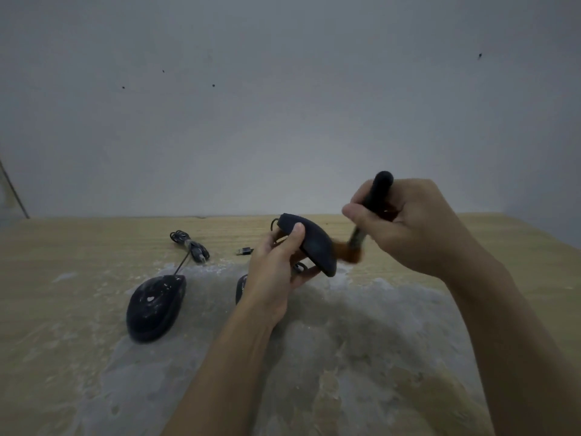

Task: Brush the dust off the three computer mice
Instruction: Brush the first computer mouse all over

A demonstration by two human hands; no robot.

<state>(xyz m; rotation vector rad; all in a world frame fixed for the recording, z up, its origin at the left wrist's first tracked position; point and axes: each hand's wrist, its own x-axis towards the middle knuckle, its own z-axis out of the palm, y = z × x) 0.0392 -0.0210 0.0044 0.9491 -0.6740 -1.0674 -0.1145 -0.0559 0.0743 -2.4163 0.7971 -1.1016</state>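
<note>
**A:** What's nearest on my feed is the table (63, 357), pale wood grain, with a wide grey-white smear of dust (361, 325) spread across the middle and toward me. Both forearms come up from the bottom edge over it.

**B:** And on the table itself?

**A:** To the left a black mouse (156, 308) lies flat in the dust, speckled white on top. Its cord (188, 245) runs back to a bundled coil farther off. A second mouse (241, 287) shows only as a dark sliver behind the left wrist; I can't tell more about it.

**B:** Where's the one being cleaned?

**A:** Up off the table. My left hand (276, 275) grips the third mouse (309, 243), thumb across its top, fingers curled beneath, the body tilted with its back turned toward the right. Its top looks free of specks.

**B:** The right hand?

**A:** The right hand (408, 225) is closed round a black-handled brush (375, 202), handle end sticking up past the knuckles. The orange bristles (352, 251) are blurred and sit against the mouse's lower right edge.

**B:** Beyond that?

**A:** A small USB plug (245, 251) lies on bare wood just past the left hand. Then the table's far edge meets a plain grey wall (283, 105) with a few dark spots on it. The light is dim.
</note>
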